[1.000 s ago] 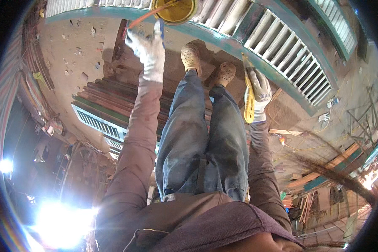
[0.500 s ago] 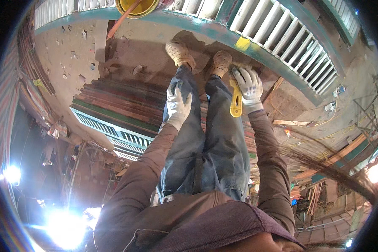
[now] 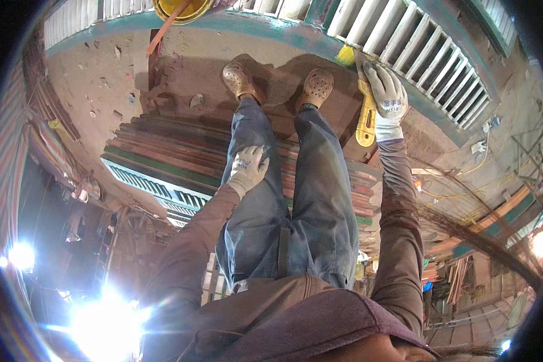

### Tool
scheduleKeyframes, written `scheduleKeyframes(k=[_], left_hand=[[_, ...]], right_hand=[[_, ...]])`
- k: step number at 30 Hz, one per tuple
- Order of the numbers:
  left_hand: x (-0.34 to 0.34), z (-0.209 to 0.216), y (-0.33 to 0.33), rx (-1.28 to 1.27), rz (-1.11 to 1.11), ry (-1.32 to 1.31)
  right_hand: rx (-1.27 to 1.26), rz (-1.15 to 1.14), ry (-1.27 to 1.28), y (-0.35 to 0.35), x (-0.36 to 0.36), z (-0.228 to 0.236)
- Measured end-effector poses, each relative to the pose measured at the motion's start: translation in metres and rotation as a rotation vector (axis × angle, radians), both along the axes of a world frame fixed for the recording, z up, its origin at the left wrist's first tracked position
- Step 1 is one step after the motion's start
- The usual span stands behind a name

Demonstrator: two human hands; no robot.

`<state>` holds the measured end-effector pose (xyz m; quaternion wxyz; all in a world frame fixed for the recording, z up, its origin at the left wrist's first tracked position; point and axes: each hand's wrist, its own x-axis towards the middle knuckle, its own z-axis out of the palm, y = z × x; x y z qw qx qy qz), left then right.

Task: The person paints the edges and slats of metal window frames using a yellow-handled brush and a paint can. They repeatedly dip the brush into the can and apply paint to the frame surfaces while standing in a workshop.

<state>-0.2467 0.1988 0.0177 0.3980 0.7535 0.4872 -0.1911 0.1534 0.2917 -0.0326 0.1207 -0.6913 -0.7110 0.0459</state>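
My right hand point(image 3: 387, 99), in a whitish work glove, is closed on a putty knife with a yellow handle point(image 3: 366, 117). The knife's flat blade point(image 3: 360, 63) reaches the teal frame of a louvred shutter point(image 3: 283, 35), right beside a yellow patch of filler or paint point(image 3: 345, 55). Whether the blade presses on the wood cannot be made out. My left hand point(image 3: 248, 168), gloved too, lies on my left thigh with fingers spread and nothing in it.
A tub of yellow material point(image 3: 187, 9) with an orange stick point(image 3: 164, 29) stands at the far left, by the frame. Stacked boards point(image 3: 175, 145) and a pale blue louvred panel point(image 3: 145, 181) lie beside my legs. Cords point(image 3: 482, 160) cross the floor on the right.
My right hand has carried the putty knife up and right to the shutter frame. My left hand has lowered onto my thigh. My left foot has shifted left.
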Motion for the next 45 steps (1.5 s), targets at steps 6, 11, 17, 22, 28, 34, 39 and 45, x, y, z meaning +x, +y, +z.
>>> scheduleKeyframes(k=[6,11,17,22,28,34,39,45], left_hand=[[-0.004,-0.010,0.007,-0.111,-0.030,0.007],[-0.014,-0.019,0.014,-0.097,-0.026,-0.075],[-0.029,-0.019,0.017,-0.091,-0.063,0.040],[-0.039,-0.023,0.021,-0.026,-0.132,0.002],[-0.041,-0.020,0.026,-0.114,-0.125,0.008],[-0.044,-0.020,0.031,-0.138,-0.107,0.014],[-0.047,-0.015,0.032,-0.157,-0.120,0.059],[-0.049,-0.024,0.030,-0.135,-0.109,0.012]], right_hand=[[-0.001,0.012,-0.077,-0.007,-0.002,-0.007],[-0.066,0.116,-0.107,-0.047,0.003,-0.003],[-0.079,0.006,0.092,-0.067,-0.017,0.018],[0.061,-0.076,0.045,-0.017,-0.017,0.006],[0.047,-0.014,-0.033,0.010,-0.031,-0.003],[-0.030,0.015,-0.051,-0.023,-0.056,0.003],[0.041,-0.049,-0.006,0.009,-0.064,0.020],[0.007,-0.034,-0.137,0.032,-0.080,-0.001]])
